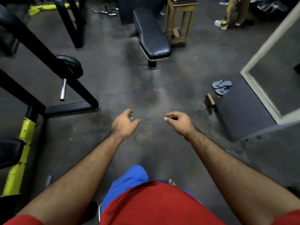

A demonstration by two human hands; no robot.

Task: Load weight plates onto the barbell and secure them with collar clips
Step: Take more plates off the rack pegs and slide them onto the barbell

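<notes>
Both hands, left (124, 124) and right (179, 121), are held out over the floor (146, 88), fingers loosely curled, nothing gripped. A plate (69, 65), perhaps on a bar (63, 90), is seen left.

L grip (124, 123) & R grip (178, 120) loose, empty.

Dim, soft focus — edges bowed, corners blurred.

Your floor (123, 88): dark, scuffed rubber matting.
On it: blue sandals (221, 86), black bench (151, 36), wooden stool (178, 21), black rack frame (69, 109).
</notes>
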